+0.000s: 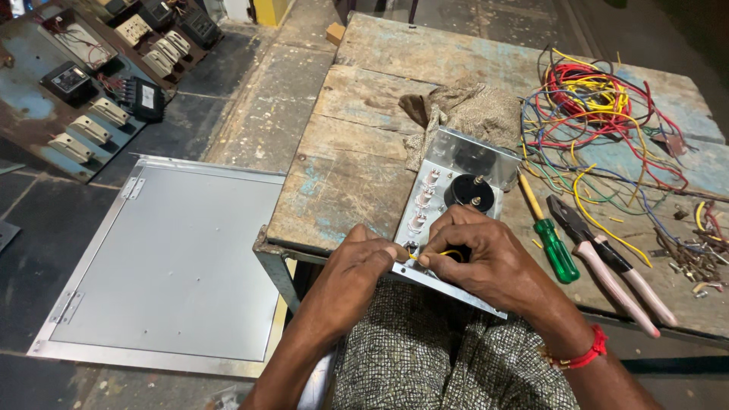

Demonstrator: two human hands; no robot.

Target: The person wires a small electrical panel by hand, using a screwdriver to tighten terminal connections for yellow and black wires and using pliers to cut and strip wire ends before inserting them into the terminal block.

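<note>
Pinching a thin yellow wire [448, 253] in both hands' [357, 267] [478, 254] closed grip, we are wiring the shiny metal panel [456, 178] at the surface's near edge; most terminals seem unwired.

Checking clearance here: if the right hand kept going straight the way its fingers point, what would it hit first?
The right hand points leftward, pinching a yellow wire over the metal panel. Straight on, it would probably meet the left hand's fingertips first, almost touching already.
</note>
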